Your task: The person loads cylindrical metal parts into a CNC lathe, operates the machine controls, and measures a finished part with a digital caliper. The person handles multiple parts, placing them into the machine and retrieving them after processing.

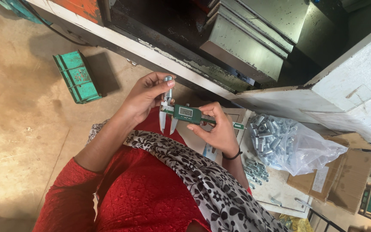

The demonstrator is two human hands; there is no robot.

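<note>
My left hand (144, 96) pinches a small silver metal cylinder (168, 85) upright between thumb and fingers. The cylinder sits in the upper jaws of a green digital caliper (187, 113). My right hand (216, 131), with a black band on its wrist, grips the caliper's body and beam, thumb near the display. Both hands are held in front of my chest, over a red garment and a black-and-white flowered scarf (202, 180).
A clear plastic bag (280, 139) full of similar metal cylinders lies on a white table (280, 189), with several loose ones (256, 168) beside it. Cardboard boxes (348, 172) stand at right. A green crate (77, 77) sits on the floor. A grey machine (245, 47) is ahead.
</note>
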